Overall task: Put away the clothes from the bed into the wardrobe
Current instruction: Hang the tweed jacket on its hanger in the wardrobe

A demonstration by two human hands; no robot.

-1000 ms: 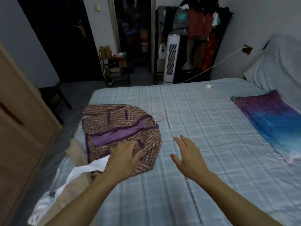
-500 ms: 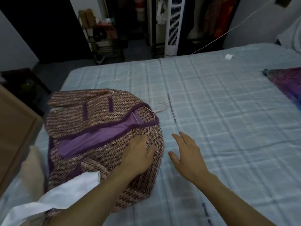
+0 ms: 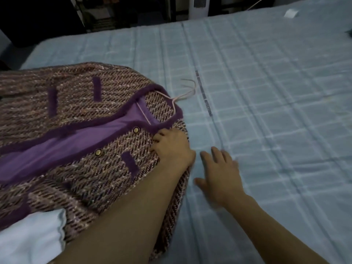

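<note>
At the pick-up step, my left grip (image 3: 171,147) clutched the tweed jacket (image 3: 76,121) lying at nine o'clock on the bed (image 3: 266,92), my right grip (image 3: 219,174) spread empty at the jacket's three o'clock; next, I judged, a lift by the hanger (image 3: 187,93) toward the wardrobe.

A purple-trimmed tweed jacket (image 3: 72,111) with gold buttons (image 3: 136,129) lies open on the pale blue checked bed (image 3: 266,92), and the hook of a pink hanger (image 3: 187,92) pokes out of its collar onto the sheet. The left hand (image 3: 172,147) rests on the jacket just below the collar, fingers curled into the fabric, its forearm crossing a white garment (image 3: 28,239). The right hand (image 3: 221,172), slightly blurred, lies flat with fingers spread just beside the jacket's edge.
</note>
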